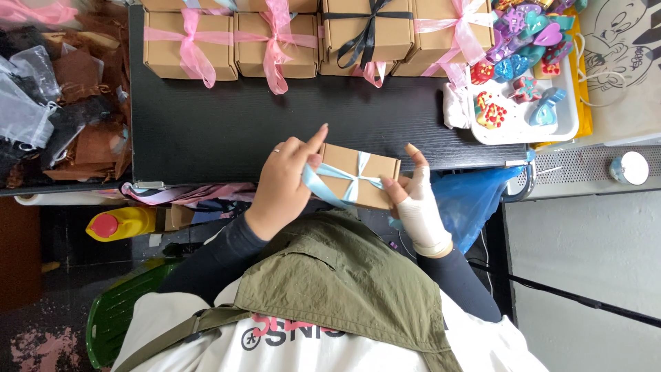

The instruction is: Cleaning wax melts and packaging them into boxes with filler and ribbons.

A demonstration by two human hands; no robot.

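Note:
A small brown cardboard box (368,165) lies at the near edge of the black table (227,124). A light blue ribbon (342,182) crosses it and is knotted on top. My left hand (284,182) pinches one ribbon end at the box's left side, index finger raised. On the box's right side is my right hand (416,196), wrapped in a pale bandage; its fingers touch the box edge and the other ribbon end.
Several brown boxes tied with pink ribbon (191,43) and one with black ribbon (368,31) line the table's far edge. A white tray (568,124) of colourful hair clips sits at the right. Dark fabric pouches (62,103) are heaped on the left. Below stands a yellow bottle (124,224).

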